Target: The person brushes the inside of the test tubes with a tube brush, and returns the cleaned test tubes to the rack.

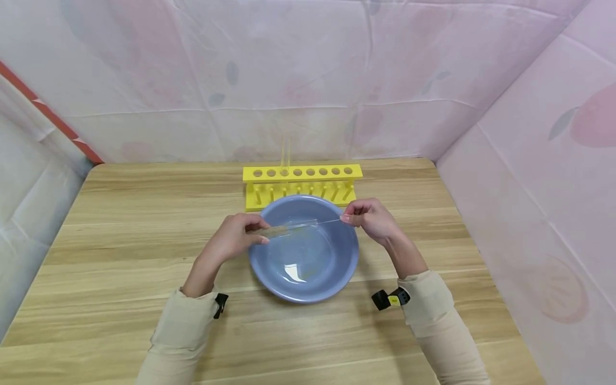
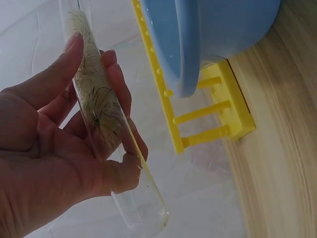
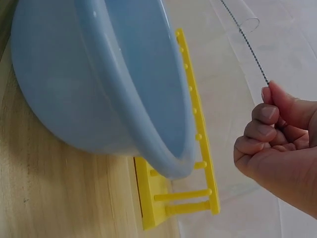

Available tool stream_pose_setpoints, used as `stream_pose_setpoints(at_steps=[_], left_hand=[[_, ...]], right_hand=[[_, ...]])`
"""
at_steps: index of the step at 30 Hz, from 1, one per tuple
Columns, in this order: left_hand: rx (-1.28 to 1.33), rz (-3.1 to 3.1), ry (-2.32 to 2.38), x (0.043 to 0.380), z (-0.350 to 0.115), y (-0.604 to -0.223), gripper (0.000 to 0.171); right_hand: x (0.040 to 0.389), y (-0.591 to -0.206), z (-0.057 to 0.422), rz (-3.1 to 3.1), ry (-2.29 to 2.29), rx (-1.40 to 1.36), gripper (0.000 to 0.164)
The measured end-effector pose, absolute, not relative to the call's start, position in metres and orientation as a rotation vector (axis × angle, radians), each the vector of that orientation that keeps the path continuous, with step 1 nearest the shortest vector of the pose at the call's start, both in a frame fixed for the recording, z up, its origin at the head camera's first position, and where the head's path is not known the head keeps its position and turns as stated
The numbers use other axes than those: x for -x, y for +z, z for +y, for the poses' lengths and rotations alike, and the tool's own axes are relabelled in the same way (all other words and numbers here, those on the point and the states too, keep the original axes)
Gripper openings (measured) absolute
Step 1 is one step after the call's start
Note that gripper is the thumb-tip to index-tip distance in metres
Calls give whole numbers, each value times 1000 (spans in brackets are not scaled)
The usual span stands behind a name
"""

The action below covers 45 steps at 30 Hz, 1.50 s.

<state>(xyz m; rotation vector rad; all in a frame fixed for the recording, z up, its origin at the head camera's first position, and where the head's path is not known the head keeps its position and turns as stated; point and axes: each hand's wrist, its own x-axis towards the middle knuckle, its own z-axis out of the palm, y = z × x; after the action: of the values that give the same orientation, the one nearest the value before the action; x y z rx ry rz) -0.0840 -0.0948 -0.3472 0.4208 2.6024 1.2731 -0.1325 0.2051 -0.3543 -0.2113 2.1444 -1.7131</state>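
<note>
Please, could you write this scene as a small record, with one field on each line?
Left hand: grips a clear test tube
Right hand: pinches the twisted wire handle
Brush head: inside the gripped tube
Blue basin: on the wooden table, beneath the gripped tube
Yellow rack: behind the basin; another tube upright in the third hole from left

Wood-grain table [image 1: 120, 240]; blue basin [image 1: 332, 256] on it, yellow rack [image 1: 304, 177] standing just behind.
</note>
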Motion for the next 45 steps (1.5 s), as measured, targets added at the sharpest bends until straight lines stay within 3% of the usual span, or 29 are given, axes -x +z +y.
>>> stream_pose_setpoints(at_steps=[4, 11, 22, 33, 40, 45], left_hand=[[-378, 2636, 1247, 84, -94, -347, 17], [-329, 2677, 1229, 84, -93, -348, 16], [-256, 2617, 1258, 87, -104, -349, 17], [-263, 2723, 1173, 83, -102, -348, 16], [-254, 2678, 1233, 83, -106, -351, 17], [-291, 2647, 1262, 84, -111, -353, 17]], right_hand=[[133, -352, 204, 2031, -1760, 98, 27], [135, -351, 205, 1884, -1830, -36, 32], [135, -358, 215, 2389, -1638, 333, 10], [137, -351, 217, 1896, -1845, -38, 34], [135, -355, 227, 2248, -1697, 262, 14], [133, -355, 233, 2406, -1640, 371, 12]])
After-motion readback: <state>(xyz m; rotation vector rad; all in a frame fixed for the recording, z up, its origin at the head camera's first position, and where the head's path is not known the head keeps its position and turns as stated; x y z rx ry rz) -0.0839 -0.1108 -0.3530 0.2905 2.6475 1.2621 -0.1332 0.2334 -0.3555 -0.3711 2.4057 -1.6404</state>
